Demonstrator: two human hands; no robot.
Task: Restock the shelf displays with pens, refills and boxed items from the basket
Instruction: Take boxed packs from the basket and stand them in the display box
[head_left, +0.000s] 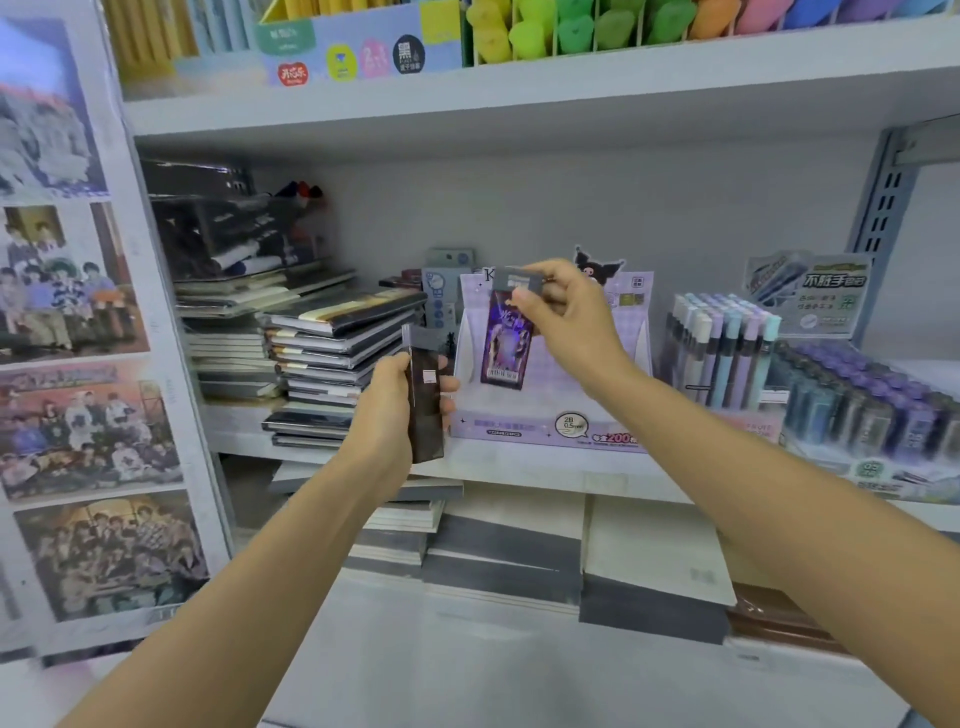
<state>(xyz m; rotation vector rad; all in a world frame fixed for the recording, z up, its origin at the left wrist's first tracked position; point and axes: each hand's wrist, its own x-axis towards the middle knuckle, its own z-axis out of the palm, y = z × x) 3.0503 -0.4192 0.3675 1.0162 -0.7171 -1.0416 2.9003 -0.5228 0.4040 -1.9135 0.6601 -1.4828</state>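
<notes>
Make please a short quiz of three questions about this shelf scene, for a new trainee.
1. True or false: the right hand pinches the purple packet near its top end.
2. What does the left hand hold? A) a dark packet B) a pen C) nothing
3. Fill in: the lilac display box stands to the ___ of the notebook stack.
Key: 1 true; 2 A; 3 right.
</notes>
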